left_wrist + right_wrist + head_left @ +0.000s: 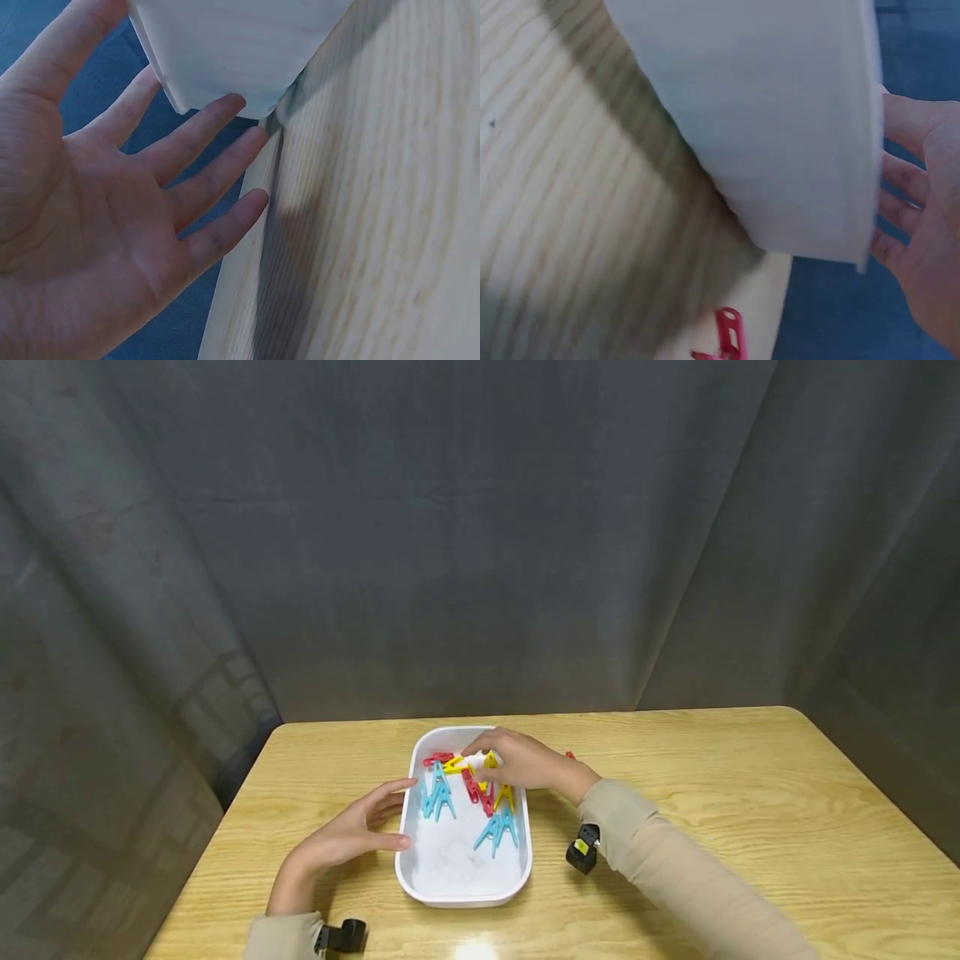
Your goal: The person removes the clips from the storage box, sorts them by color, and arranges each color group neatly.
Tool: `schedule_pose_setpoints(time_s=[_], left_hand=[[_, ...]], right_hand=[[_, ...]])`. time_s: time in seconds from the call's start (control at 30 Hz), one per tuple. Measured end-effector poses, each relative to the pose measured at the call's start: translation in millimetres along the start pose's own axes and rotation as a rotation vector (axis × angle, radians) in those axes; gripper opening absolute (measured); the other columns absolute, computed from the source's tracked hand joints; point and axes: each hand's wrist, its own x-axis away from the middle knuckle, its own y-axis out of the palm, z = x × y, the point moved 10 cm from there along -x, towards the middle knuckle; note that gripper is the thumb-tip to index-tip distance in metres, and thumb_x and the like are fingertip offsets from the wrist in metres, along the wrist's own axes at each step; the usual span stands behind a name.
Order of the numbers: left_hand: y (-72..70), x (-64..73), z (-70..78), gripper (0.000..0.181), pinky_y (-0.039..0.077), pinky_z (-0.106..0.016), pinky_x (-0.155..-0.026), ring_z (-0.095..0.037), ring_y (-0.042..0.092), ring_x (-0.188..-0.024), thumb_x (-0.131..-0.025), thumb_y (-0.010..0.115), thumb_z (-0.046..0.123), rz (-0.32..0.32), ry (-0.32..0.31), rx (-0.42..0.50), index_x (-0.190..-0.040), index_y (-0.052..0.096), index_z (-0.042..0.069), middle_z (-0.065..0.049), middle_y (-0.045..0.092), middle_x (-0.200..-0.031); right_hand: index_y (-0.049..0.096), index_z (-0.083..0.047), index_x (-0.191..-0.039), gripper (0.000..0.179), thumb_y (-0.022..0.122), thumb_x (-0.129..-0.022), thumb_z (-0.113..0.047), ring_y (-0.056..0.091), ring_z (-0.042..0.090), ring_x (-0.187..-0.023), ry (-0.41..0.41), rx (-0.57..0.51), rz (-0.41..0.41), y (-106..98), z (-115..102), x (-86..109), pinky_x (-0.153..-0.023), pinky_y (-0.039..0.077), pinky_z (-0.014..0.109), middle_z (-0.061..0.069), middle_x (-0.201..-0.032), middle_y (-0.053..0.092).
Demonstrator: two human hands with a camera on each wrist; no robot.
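Observation:
A white plastic tray (457, 899) holds several clothespins: a blue clothespin pair (497, 831) toward the right, blue clothespins (438, 795) by the left wall, red clothespins (480, 793) and yellow clothespins (505, 797) between. My left hand (352, 827) is at the tray's left side, thumb and index fingertip at the rim, fingers spread and fairly straight in the left wrist view. My right hand (521, 762) reaches over the right rim, thumb and fingers apart above the red and yellow clothespins. In the right wrist view the tray's wall hides those fingertips.
A red clothespin (730, 334) lies on the wooden table (712, 777) outside the tray, partly behind my right wrist in the head view. A grey curtain (465, 543) hangs behind the table's far edge. Black wrist cameras sit at both cuffs.

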Motion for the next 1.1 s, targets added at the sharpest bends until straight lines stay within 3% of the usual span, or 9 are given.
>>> schedule_pose_setpoints(time_s=[0.17, 0.37, 0.63, 0.87, 1.1], left_hand=[[-0.7, 1.7, -1.8, 0.080, 0.031, -0.059, -0.109, -0.048, 0.029, -0.139, -0.089, 0.075, 0.012, -0.001, 0.004, 0.008, -0.153, 0.028, 0.001, -0.028, 0.028, -0.155], [-0.9, 3.0, -3.0, 0.079, 0.028, -0.059, -0.110, -0.048, 0.030, -0.140, -0.090, 0.074, 0.012, 0.002, 0.002, 0.003, -0.153, 0.028, 0.000, -0.026, 0.029, -0.155], [-2.5, 2.8, -4.8, 0.079, 0.026, -0.060, -0.111, -0.048, 0.029, -0.140, -0.089, 0.075, 0.012, 0.006, -0.003, 0.000, -0.153, 0.029, 0.002, -0.027, 0.028, -0.155], [-2.7, 2.1, -4.1, 0.079, 0.026, -0.060, -0.111, -0.049, 0.029, -0.140, -0.090, 0.074, 0.012, 0.007, 0.003, -0.007, -0.153, 0.029, 0.001, -0.028, 0.029, -0.155], [-2.5, 2.1, -5.1, 0.078, 0.026, -0.059, -0.111, -0.047, 0.030, -0.140, -0.090, 0.075, 0.013, 0.015, -0.012, -0.018, -0.153, 0.030, 0.003, -0.026, 0.029, -0.155]], right_hand=[[0.073, -0.013, -0.120, 0.035, 0.076, -0.089, -0.028, 0.054, 0.022, -0.122, -0.031, 0.120, -0.011, 15.0, -3.6, -12.2, -0.106, 0.042, 0.042, 0.001, -0.123, 0.066], [0.074, -0.017, -0.119, 0.039, 0.076, -0.087, -0.040, 0.054, 0.021, -0.122, -0.056, 0.259, -0.045, 27.7, -7.6, -17.8, -0.112, 0.033, 0.044, -0.002, -0.120, 0.067], [0.071, -0.019, -0.124, 0.051, 0.081, -0.082, -0.045, 0.051, 0.020, -0.125, -0.057, 0.290, -0.096, 37.3, -4.5, -20.1, -0.114, 0.031, 0.040, -0.002, -0.124, 0.064], [0.070, -0.018, -0.124, 0.053, 0.084, -0.079, -0.042, 0.053, 0.018, -0.121, -0.064, 0.351, -0.105, 40.7, -5.1, -18.4, -0.114, 0.029, 0.041, -0.002, -0.123, 0.063], [0.070, -0.021, -0.126, 0.051, 0.082, -0.080, -0.042, 0.049, 0.020, -0.128, -0.036, 0.405, -0.120, 44.5, -3.3, -16.1, -0.115, 0.027, 0.044, -0.002, -0.128, 0.060]])
